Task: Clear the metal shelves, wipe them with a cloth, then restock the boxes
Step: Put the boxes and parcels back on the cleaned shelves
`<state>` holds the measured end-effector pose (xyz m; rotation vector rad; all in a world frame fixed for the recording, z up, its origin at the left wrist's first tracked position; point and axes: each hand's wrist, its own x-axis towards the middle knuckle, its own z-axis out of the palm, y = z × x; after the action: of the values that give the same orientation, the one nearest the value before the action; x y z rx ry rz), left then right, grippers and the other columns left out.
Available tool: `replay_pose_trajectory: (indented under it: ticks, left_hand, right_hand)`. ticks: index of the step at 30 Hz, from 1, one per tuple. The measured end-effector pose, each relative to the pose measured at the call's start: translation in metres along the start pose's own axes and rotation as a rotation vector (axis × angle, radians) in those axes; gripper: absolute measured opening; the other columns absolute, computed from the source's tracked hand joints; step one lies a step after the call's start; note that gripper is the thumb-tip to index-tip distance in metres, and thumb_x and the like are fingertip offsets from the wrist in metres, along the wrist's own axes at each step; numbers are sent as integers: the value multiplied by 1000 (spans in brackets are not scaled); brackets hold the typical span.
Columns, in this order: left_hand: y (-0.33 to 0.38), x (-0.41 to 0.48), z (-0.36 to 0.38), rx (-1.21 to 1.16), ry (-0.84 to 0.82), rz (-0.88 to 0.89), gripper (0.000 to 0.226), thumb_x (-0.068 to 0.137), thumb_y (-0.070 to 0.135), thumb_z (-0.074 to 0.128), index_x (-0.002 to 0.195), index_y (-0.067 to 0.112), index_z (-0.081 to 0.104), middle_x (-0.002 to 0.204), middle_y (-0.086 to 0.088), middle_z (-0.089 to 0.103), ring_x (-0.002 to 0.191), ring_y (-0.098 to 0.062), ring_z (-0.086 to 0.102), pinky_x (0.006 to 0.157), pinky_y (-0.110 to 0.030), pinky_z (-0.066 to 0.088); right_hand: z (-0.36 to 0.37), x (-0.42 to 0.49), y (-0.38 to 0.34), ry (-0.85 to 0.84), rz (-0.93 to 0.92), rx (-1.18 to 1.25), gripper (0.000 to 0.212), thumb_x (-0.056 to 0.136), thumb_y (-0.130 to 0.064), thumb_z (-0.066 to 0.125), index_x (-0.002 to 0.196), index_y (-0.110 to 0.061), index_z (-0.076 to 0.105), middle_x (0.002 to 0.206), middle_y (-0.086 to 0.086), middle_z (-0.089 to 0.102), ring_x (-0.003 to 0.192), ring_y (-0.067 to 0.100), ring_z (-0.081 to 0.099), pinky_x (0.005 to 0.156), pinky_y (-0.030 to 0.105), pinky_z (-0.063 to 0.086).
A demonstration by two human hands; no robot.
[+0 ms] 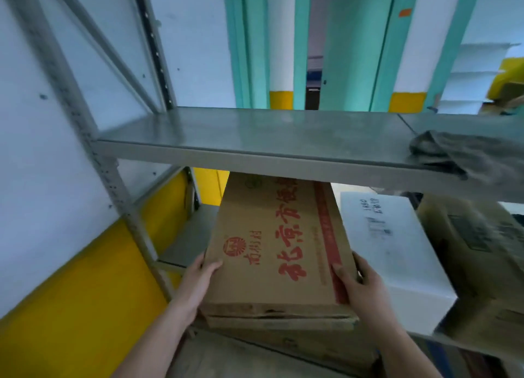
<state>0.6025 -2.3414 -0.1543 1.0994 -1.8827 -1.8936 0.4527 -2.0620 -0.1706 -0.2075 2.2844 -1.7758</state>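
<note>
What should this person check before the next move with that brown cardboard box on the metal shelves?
1. Grip: the left hand and the right hand each hold a side of the brown cardboard box with red writing: ok.
2. Headroom: the box's far end sits under the upper metal shelf: ok.
3. Room on the left: the bare lower metal shelf shows beside the box: ok.
4. Room on the right: the white rectangular box lies close by the right hand, which might get pinched: not ok.
5. Grey cloth: on the upper shelf, away from the box: ok.
6. Space behind the box: hidden: cannot tell.
</note>
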Motion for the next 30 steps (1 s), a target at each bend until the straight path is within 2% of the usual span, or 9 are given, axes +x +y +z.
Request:
replay_pose_trajectory:
  ticks: [3, 5, 8, 11, 15, 19, 22, 25, 30]
  left_hand:
    - [4, 35, -49, 21, 120, 33, 20, 102, 28, 58, 121, 30, 60, 111, 6, 69, 97, -18, 66, 75, -34, 53]
    - [6, 67, -79, 59, 156, 47, 17, 101, 32, 59, 118, 33, 60, 108, 10, 68, 95, -14, 65, 72, -32, 51]
    - [11, 132, -120, 159, 161, 47, 35, 98, 46, 60, 130, 33, 59, 125, 6, 65, 104, -18, 64, 86, -40, 54]
    - [21, 202, -153, 297, 135, 19, 57, 96, 58, 56, 148, 36, 46, 141, 6, 54, 122, -25, 58, 97, -43, 50]
    - [36, 286, -195, 559, 76, 116, 61, 98, 61, 48, 151, 32, 40, 151, 1, 48, 131, -26, 51, 108, -47, 44]
    - [39, 347, -222, 765, 30, 113, 61, 104, 52, 43, 157, 28, 29, 159, -1, 37, 142, -28, 41, 116, -44, 36]
    - [31, 377, -228, 856, -10, 100, 57, 107, 41, 40, 158, 19, 27, 161, -6, 34, 145, -29, 37, 118, -45, 33]
    - [24, 391, -222, 862, -38, 73, 50, 107, 33, 41, 152, 12, 35, 155, -12, 40, 138, -32, 44, 114, -46, 38]
    - [5, 407, -212, 768, 14, -28, 73, 105, 47, 40, 161, 11, 9, 167, -13, 9, 151, -36, 20, 121, -48, 25]
  right_hand:
    - [70, 24, -5, -71, 4, 14, 55, 97, -41, 62, 146, -23, 46, 113, -2, 69, 88, 10, 70, 55, 17, 57]
    - [116, 40, -8, -95, 7, 26, 61, 96, -45, 62, 150, -25, 43, 116, -4, 70, 90, 10, 70, 58, 18, 58]
    - [177, 72, -9, -98, 41, 45, 60, 94, -46, 65, 148, -28, 46, 115, -6, 71, 92, 11, 72, 59, 19, 58]
    - [228, 103, -13, -47, 89, 63, 62, 93, -46, 67, 149, -27, 47, 121, -6, 69, 97, 10, 70, 62, 18, 57]
    - [297, 137, -27, -9, 160, 30, 71, 96, -43, 65, 156, -19, 35, 143, 3, 57, 119, 17, 58, 86, 28, 54]
    - [351, 162, -34, 14, 226, 5, 74, 96, -44, 64, 158, -19, 32, 149, 2, 51, 133, 23, 53, 88, 27, 50]
    - [376, 174, -32, 21, 221, -26, 70, 95, -44, 66, 155, -21, 38, 139, -2, 59, 118, 19, 63, 87, 26, 54]
    - [388, 174, -27, 43, 243, -20, 64, 96, -40, 66, 153, -23, 41, 124, -9, 62, 100, 13, 63, 86, 31, 58]
    - [404, 166, -23, 84, 239, -53, 53, 96, -34, 68, 145, -24, 50, 98, -27, 55, 85, -8, 57, 61, 9, 49]
